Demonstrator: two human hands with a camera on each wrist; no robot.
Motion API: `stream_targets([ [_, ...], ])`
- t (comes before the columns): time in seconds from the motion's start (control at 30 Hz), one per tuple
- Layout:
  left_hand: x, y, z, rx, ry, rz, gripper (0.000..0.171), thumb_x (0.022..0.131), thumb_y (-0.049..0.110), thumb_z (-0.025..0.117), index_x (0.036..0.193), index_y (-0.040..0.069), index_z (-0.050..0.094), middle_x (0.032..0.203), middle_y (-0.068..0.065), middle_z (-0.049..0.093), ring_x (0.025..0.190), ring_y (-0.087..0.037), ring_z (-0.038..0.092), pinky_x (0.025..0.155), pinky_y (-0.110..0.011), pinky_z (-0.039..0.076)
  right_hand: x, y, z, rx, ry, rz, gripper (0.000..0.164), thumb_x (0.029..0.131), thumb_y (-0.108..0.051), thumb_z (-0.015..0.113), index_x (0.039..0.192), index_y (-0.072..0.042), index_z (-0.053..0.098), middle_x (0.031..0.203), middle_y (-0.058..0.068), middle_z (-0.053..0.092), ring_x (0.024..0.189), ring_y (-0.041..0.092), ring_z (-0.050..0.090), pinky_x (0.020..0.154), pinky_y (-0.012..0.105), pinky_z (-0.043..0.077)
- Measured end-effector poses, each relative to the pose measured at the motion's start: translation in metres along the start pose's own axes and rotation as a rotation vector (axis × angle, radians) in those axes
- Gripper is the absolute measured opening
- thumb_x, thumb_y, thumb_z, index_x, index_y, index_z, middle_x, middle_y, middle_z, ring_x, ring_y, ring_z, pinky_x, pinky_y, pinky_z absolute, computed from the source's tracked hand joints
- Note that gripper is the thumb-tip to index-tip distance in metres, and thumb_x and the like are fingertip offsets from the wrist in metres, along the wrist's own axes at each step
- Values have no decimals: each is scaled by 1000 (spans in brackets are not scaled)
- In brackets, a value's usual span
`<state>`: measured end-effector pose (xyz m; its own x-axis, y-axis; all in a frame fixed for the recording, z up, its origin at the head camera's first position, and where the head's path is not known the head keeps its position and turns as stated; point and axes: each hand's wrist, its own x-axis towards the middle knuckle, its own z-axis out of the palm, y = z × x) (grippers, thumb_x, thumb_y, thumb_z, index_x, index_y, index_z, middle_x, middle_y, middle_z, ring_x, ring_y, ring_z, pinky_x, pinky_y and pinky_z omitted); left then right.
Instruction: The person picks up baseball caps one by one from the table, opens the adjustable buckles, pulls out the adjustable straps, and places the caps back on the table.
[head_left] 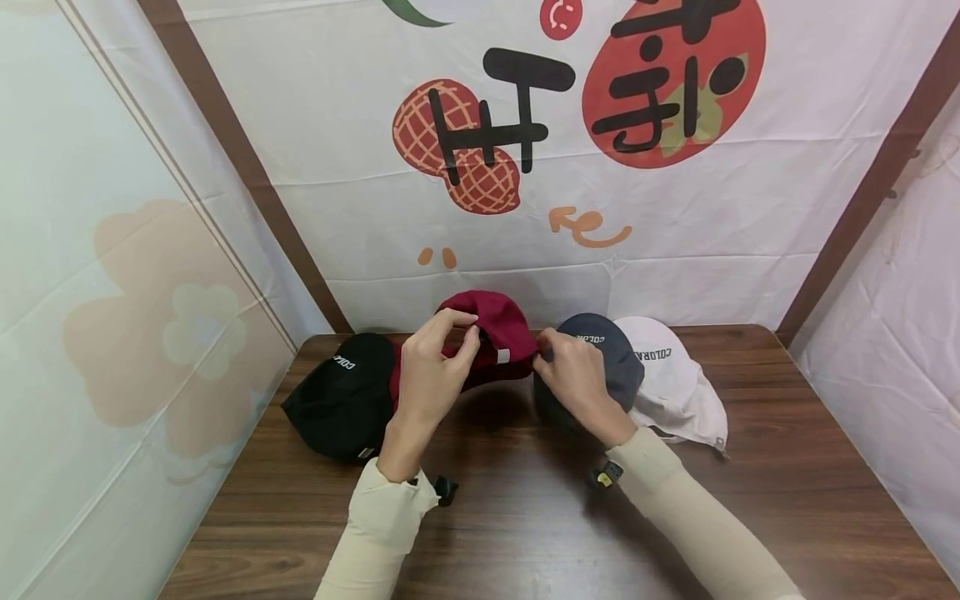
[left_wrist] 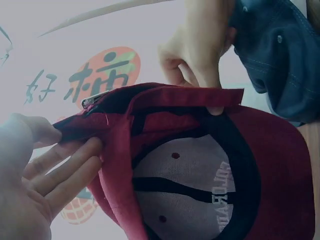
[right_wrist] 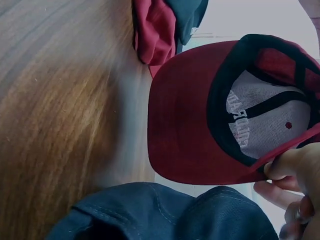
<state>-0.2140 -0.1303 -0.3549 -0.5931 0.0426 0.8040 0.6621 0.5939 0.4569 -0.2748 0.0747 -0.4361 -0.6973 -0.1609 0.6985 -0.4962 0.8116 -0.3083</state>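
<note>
Both hands hold a maroon cap (head_left: 498,321) up off the table, near its back edge. In the left wrist view its underside shows, with a dark sweatband, a pale lining and a metal strap buckle (left_wrist: 92,99). The left hand (head_left: 431,367) pinches the strap end between thumb and forefinger, the other fingers (left_wrist: 75,182) lying along the cloth. The right hand (head_left: 576,375) pinches the opposite edge near the brim (right_wrist: 187,115); this grip is clearest in the right wrist view. A dark blue-grey cap (head_left: 611,358) lies beside and partly behind the right hand.
A black cap (head_left: 337,404) lies on the wooden table (head_left: 510,525) at left, with another maroon cap (right_wrist: 154,32) partly hidden beside it. A white cap (head_left: 667,379) lies at right against the blue-grey one. A printed cloth wall (head_left: 360,208) stands behind the table.
</note>
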Motion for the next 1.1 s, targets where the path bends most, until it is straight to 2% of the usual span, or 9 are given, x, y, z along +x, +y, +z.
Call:
stream_targets([
  [0.2,-2,-1,2,15,-12,-3,10,93,14,63,100,12,70,96,-1,73,81,-11,68,75,-31,58,8,1,6,-54,-10,-3,12,76,-10,70,83,-18,63,69,-3,67,53,22,60,43,39,43],
  [0.43,-6,-6,4,25,-42,-6,11,93,13,63,101,13,70,96,0,72,82,-10,68,76,-31,58,15,4,13,-58,-26,9,24,78,-6,65,68,-20,48,60,-5,52,47,20,50,40,33,32],
  [0.83,-13,-15,10,49,-73,-20,11,92,12,64,100,14,71,96,1,72,84,-10,67,74,-30,56,20,10,21,-113,-59,58,20,80,-6,63,69,-21,52,66,-3,60,54,31,59,40,40,36],
  [1.1,-26,-24,18,70,-200,-55,11,92,12,64,100,17,70,98,5,71,84,-6,67,72,-28,57,17,14,25,-188,-150,58,13,85,-6,59,77,-16,59,71,5,68,56,35,62,44,47,44],
])
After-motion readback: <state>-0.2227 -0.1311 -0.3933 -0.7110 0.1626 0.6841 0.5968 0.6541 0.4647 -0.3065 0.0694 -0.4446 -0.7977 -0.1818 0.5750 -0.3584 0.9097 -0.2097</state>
